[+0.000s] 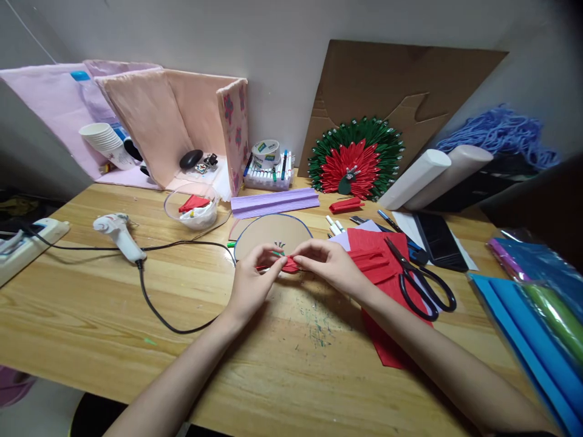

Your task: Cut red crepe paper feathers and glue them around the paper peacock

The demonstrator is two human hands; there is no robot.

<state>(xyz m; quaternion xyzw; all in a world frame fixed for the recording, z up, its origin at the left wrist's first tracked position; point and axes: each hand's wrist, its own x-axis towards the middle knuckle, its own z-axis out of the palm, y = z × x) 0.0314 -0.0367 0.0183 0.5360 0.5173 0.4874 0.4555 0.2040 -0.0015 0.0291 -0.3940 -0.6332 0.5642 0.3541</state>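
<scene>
Between my fingertips is a small piece of red crepe paper [290, 264]. My left hand [256, 273] pinches its left end, and my right hand [330, 262] pinches the right end. Just behind them lies a round cardboard disc [268, 233] with a blue outline and a dark mark, partly covered by my hands. Right of my right hand, red crepe paper sheets and strips [371, 264] lie partly under my forearm. Black-handled scissors [421, 282] rest on those sheets.
A glue gun [119, 235] with a black cord stands at left, near a power strip [31, 246]. Behind are a clear bowl [198, 212], a folded purple paper strip [276, 203], a marker box [268, 173] and a red-and-green paper peacock [355, 161]. Wrapped paper packs [532, 328] lie at right.
</scene>
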